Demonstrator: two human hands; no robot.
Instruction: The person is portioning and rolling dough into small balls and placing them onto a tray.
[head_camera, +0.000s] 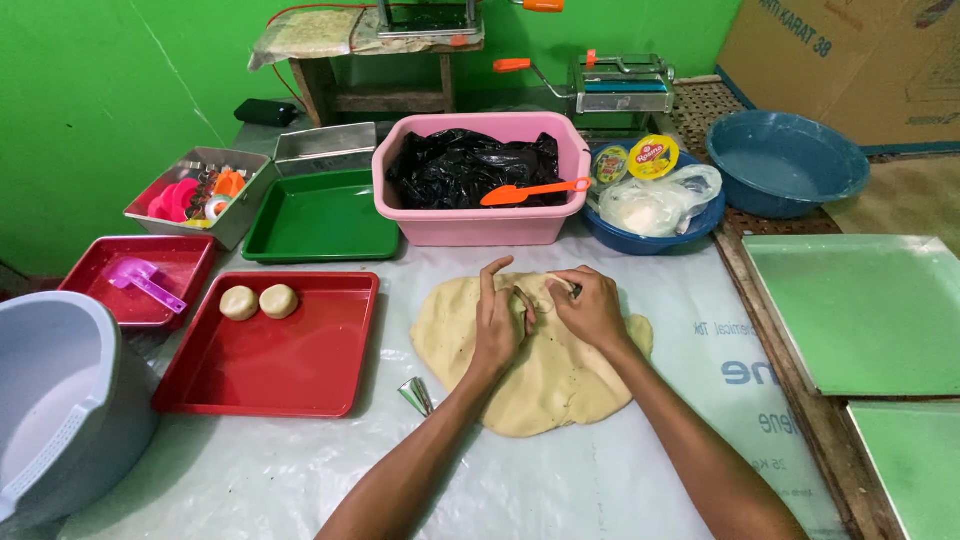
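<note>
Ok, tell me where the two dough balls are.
The two dough balls sit in the far-left corner of the red tray, left of the flattened dough.

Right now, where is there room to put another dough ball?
Most of the red tray is bare beside its two dough balls. The green tray is bare too. The flat dough sheet is crowded by the left hand and right hand.

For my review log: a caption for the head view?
Both hands, left and right, pinch flat dough beside a red tray.
</note>
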